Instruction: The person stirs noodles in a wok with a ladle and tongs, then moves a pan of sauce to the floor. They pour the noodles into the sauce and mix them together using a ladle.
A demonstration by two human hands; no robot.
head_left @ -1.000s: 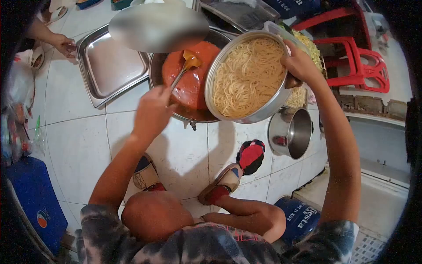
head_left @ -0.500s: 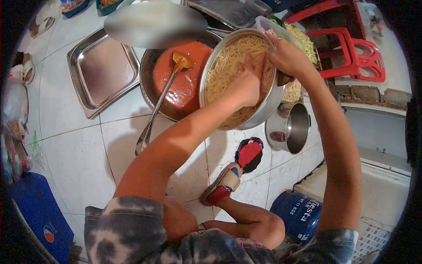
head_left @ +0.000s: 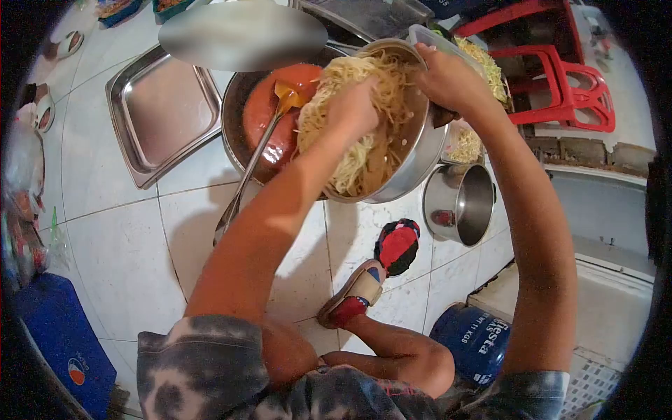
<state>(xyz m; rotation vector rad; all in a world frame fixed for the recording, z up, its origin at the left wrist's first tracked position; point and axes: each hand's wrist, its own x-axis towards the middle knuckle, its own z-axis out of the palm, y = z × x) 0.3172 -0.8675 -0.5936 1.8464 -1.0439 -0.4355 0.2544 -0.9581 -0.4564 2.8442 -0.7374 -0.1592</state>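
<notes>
A metal pot (head_left: 420,157) of pale noodles (head_left: 353,164) is tilted over the right side of a wide pan (head_left: 234,150) of red-orange sauce (head_left: 262,112). My right hand (head_left: 449,80) grips the pot's upper right rim. My left hand (head_left: 357,108) is pushed into the noodles, its fingers curled and partly hidden among them. The noodles bulge over the pot's left rim, above the sauce. A long-handled spatula (head_left: 288,98) rests in the pan, its handle leaning over the near rim.
An empty steel tray (head_left: 164,112) lies left of the pan. A smaller steel pot (head_left: 458,203), shredded vegetables (head_left: 483,66) and a red chair (head_left: 588,94) are on the right. Nearer are a round red-and-black cloth (head_left: 397,246), a blue gas cylinder (head_left: 472,343) and my sandaled foot (head_left: 353,294).
The pot has tipped further left, and the noodles have slid toward its left rim over the sauce. My left hand has moved left with them; my right hand has shifted slightly left.
</notes>
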